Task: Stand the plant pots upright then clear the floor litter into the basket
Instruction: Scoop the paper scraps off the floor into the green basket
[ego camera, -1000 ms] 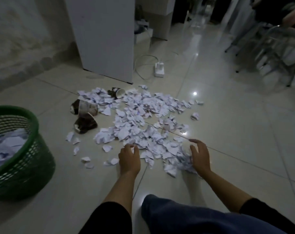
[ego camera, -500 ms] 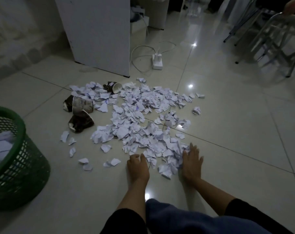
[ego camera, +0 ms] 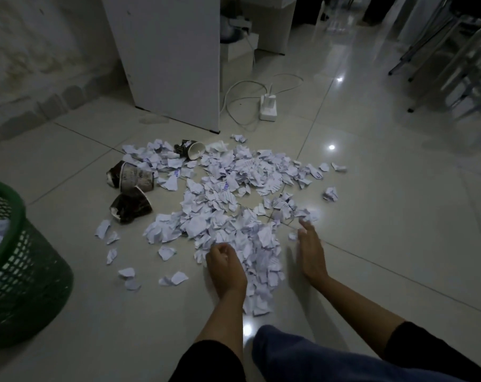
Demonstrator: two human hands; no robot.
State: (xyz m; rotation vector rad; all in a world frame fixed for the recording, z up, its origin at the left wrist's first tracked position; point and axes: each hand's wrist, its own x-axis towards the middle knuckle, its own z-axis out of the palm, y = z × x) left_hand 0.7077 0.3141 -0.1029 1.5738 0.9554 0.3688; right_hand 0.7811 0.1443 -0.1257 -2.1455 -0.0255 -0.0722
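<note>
White torn paper (ego camera: 228, 205) lies spread across the middle of the tiled floor (ego camera: 371, 216), and we have both hands down at the near edge of the heap. Our left hand (ego camera: 225, 267) sits with its fingers curled into the scraps, though we cannot tell whether it has any of them pinched; our right hand (ego camera: 310, 250) stands on edge with fingers straight, flat against the right side of the pile. The hands are apart, with a ridge of paper between them.

We judge the step in hand to be the litter, not the pots: three crumpled cups lie on their sides at the far left of the heap, one by the cabinet (ego camera: 191, 150), one patterned (ego camera: 131, 178) and one dark (ego camera: 130, 208), none upright. The green basket (ego camera: 24, 271) stands at the left edge of view, well apart from the pile, with some paper already inside.

Next we would need to bring the palms together under a bundle, press it tight so the light scraps do not spill, and carry it left over the basket rim.

Blue print marks some scraps and lettering bands the patterned cup, but all of it is too dim and small to read.
</note>
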